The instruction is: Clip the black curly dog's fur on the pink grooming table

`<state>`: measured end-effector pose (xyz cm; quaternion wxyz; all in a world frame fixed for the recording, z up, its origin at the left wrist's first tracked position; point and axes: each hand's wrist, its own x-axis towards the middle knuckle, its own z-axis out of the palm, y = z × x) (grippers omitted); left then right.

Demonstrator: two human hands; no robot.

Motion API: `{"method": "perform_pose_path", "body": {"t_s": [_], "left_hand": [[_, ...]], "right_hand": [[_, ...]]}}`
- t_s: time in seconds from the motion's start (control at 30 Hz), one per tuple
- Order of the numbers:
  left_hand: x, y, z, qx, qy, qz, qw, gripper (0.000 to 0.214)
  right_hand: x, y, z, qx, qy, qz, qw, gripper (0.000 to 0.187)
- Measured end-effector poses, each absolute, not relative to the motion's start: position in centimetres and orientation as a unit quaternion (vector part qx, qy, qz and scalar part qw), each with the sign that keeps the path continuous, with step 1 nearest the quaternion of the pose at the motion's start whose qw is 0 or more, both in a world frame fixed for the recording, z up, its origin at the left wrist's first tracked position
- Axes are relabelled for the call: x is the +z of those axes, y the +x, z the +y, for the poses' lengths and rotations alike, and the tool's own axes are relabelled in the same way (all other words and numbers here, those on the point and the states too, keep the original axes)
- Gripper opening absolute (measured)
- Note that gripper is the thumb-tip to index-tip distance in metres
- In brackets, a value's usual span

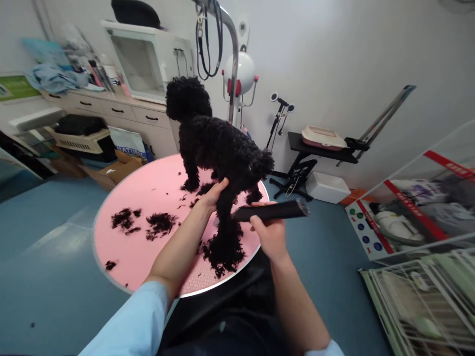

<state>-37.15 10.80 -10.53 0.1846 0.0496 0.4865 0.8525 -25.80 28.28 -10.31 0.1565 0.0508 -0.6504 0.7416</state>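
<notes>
A black curly-haired dog (222, 141) stands on a round pink grooming table (137, 193), its head toward the back left and its rear toward me. My left hand (214, 195) is wrapped around the upper part of its near hind leg; some fingers are hidden behind the leg. In my right hand (270, 230) I grip a black hair clipper (274, 210), its head end against the same leg. Loose clumps of black hair (160, 225) lie on the table, and thick hair surrounds the near hind paw (224, 252).
A metal grooming arm (235, 54) with hanging black leashes (210, 42) rises behind the dog. At back left, a white cabinet dryer (137, 62) stands on a drawer counter. A black stand table (322, 148) is at back right; wire cage panels (419, 301) lie front right.
</notes>
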Motion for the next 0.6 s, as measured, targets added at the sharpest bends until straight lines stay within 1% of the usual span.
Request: {"method": "perform_pose_path", "body": {"t_s": [0.13, 0.23, 0.27, 0.37, 0.4, 0.5, 0.53, 0.57, 0.6], "left_hand": [[-9.5, -36.9, 11.0, 0.873, 0.031, 0.454, 0.174, 0.047], [-9.0, -36.7, 11.0, 0.875, 0.03, 0.455, 0.165, 0.048], [-9.0, -36.7, 11.0, 0.87, 0.031, 0.463, 0.163, 0.049], [-9.1, -36.8, 11.1, 0.858, 0.026, 0.491, 0.151, 0.051], [-9.3, -36.9, 11.1, 0.854, 0.024, 0.499, 0.144, 0.052], [-9.9, -37.5, 11.0, 0.847, 0.027, 0.522, 0.098, 0.054], [-10.2, -37.7, 10.9, 0.844, 0.033, 0.53, 0.081, 0.054], [-10.5, -38.0, 10.8, 0.841, 0.038, 0.536, 0.066, 0.053], [-10.7, -38.2, 10.7, 0.839, 0.044, 0.54, 0.055, 0.053]], "right_hand": [[-11.5, -24.3, 26.4, 0.644, 0.073, -0.753, 0.115, 0.027], [-13.0, -23.0, 25.8, 0.629, 0.071, -0.77, 0.075, 0.024], [-13.2, -22.8, 25.8, 0.634, 0.065, -0.765, 0.086, 0.025], [-12.9, -23.1, 25.5, 0.652, 0.041, -0.737, 0.173, 0.028], [-12.7, -23.4, 25.4, 0.651, 0.047, -0.737, 0.173, 0.029], [-11.8, -24.5, 25.5, 0.635, 0.104, -0.761, 0.083, 0.026], [-11.2, -24.9, 25.7, 0.635, 0.119, -0.759, 0.076, 0.025], [-10.3, -25.4, 26.0, 0.646, 0.123, -0.747, 0.098, 0.025], [-9.2, -25.9, 26.2, 0.665, 0.118, -0.723, 0.143, 0.026]]}}
